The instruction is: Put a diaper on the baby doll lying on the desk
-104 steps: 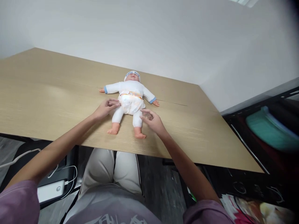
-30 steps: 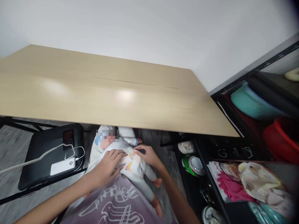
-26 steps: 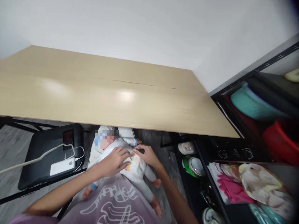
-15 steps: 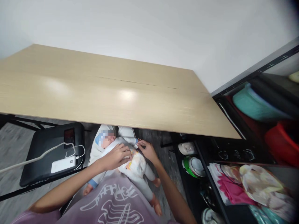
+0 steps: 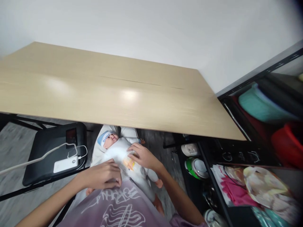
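Note:
A baby doll [image 5: 117, 153] in a white outfit and a blue-and-white cap [image 5: 105, 137] lies face up across my lap. Its head points up and left; its bare feet hang at the lower right. A yellow-orange print [image 5: 129, 163] shows on the outfit's belly. My right hand [image 5: 146, 156] rests over the doll's belly beside the print, fingers loosely bent and apart from the thumb. At the doll's near side is my left hand [image 5: 103, 175], its fingers curved with a gap to the thumb; it partly hides the doll's near arm.
A light wooden tabletop [image 5: 113, 104] spans in front, above my knees. At left, a white power bank [image 5: 66, 164] with cables lies on a black seat [image 5: 44, 148]. Shelves on the right hold a green-rimmed can [image 5: 199, 167], pink cloth [image 5: 234, 190], a teal basin [image 5: 265, 105] and a red one [image 5: 288, 142].
My left hand has drawn back from the doll's belly towards my body. My right hand has moved left and down, from near the doll's far arm onto its belly.

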`<action>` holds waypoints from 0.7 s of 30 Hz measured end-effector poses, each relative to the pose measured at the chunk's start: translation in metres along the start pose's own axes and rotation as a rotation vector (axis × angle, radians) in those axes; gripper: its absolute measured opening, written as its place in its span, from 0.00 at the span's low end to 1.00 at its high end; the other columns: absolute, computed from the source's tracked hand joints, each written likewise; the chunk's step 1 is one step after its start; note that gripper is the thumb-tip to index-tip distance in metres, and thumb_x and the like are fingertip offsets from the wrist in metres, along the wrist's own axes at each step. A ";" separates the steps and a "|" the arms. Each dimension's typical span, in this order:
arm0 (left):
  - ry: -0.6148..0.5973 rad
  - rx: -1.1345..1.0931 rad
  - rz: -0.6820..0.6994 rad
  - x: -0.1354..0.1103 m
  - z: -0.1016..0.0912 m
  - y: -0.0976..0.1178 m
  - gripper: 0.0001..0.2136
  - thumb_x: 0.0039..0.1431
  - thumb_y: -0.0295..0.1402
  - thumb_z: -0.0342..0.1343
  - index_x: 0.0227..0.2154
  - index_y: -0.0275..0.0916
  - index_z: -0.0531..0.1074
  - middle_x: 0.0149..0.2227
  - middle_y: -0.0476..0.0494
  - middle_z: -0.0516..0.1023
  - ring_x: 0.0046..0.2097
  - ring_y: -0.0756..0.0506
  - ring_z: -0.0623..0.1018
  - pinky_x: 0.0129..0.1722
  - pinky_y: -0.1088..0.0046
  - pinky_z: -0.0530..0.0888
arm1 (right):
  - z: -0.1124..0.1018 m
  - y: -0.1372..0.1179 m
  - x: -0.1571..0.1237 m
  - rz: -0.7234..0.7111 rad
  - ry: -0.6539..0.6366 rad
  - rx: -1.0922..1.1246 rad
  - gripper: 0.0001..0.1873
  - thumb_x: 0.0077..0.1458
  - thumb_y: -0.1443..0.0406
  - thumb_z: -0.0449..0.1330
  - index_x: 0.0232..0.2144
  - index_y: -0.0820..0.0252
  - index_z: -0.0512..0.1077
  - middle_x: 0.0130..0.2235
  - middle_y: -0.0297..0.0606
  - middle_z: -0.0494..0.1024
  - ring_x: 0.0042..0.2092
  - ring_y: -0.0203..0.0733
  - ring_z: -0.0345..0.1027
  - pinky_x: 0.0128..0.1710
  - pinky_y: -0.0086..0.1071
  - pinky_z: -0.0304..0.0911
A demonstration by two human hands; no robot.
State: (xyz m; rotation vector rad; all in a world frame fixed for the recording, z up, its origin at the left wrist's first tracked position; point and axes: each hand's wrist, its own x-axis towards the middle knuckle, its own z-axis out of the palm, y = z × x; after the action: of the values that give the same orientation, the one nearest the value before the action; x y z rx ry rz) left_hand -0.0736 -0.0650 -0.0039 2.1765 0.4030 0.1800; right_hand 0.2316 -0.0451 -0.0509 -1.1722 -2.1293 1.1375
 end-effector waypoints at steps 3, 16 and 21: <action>0.038 -0.044 0.000 0.008 0.004 -0.007 0.10 0.81 0.39 0.58 0.49 0.44 0.84 0.36 0.46 0.87 0.42 0.41 0.83 0.56 0.61 0.73 | -0.014 0.000 -0.037 0.171 -0.019 -0.023 0.22 0.79 0.49 0.55 0.42 0.55 0.81 0.41 0.39 0.84 0.44 0.48 0.78 0.51 0.40 0.71; -0.372 0.329 -0.299 0.227 0.054 -0.051 0.10 0.50 0.34 0.80 0.29 0.35 0.85 0.33 0.35 0.87 0.44 0.31 0.87 0.44 0.61 0.80 | 0.020 0.017 -0.099 0.552 -0.100 -0.170 0.22 0.75 0.51 0.56 0.32 0.56 0.75 0.34 0.40 0.84 0.36 0.46 0.75 0.39 0.37 0.57; -0.257 0.291 -0.374 0.212 0.066 -0.065 0.20 0.52 0.36 0.81 0.43 0.28 0.86 0.41 0.27 0.88 0.47 0.29 0.88 0.45 0.60 0.81 | 0.036 0.046 -0.126 0.653 -0.094 -0.132 0.19 0.68 0.52 0.56 0.28 0.52 0.74 0.32 0.41 0.85 0.38 0.52 0.81 0.39 0.41 0.66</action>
State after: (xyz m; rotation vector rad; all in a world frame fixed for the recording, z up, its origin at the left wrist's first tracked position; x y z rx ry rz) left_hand 0.1286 -0.0050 -0.0988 2.3187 0.7117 -0.3833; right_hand 0.2956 -0.1543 -0.1087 -2.0026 -1.9565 1.3403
